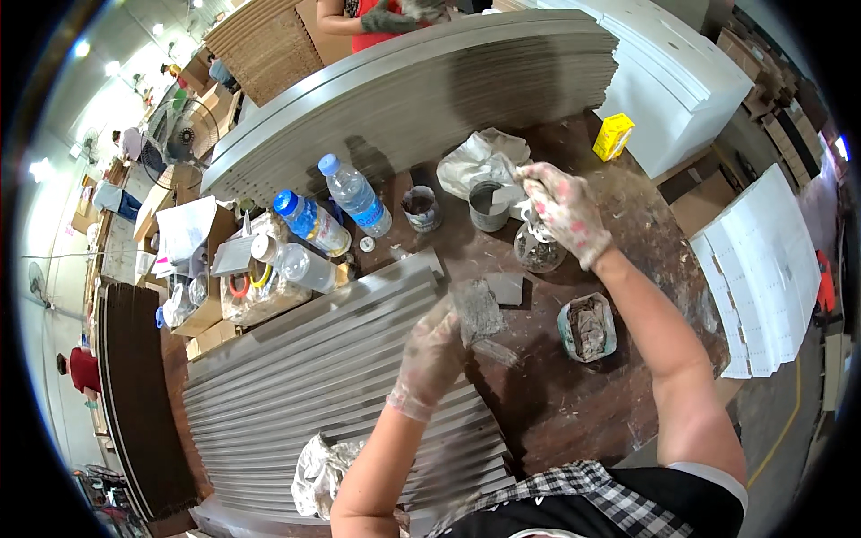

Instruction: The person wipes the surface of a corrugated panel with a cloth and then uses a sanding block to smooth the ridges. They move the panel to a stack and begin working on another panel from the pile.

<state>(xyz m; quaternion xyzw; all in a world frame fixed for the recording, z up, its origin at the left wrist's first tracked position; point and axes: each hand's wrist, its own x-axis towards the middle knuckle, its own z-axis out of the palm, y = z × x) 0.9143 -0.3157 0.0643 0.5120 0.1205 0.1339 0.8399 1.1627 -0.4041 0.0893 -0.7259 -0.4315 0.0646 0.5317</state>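
My left hand (429,357), in a stained pale glove, is closed on a flat plate (480,314) smeared with grey paste. In a similar glove with pink marks, my right hand (567,213) pinches a small flat pale scraper (511,195) at the rim of a grey can (487,215). Just below that hand stands a clear jar (538,255) with dark contents, partly hidden by the fingers. A grey flat square (507,289) lies beside the plate, and a clear strip (496,352) is below it. To the right sits a cut-open tub (587,328) with crusted grey-brown material inside.
Long grey metal strips (332,386) cover the table's left part; a tall stack of panels (430,85) curves across the back. Bottles (356,199), another can (421,209), a crumpled white bag (484,161) and a yellow box (613,137) stand around. A co-worker's gloved hand (390,18) shows beyond.
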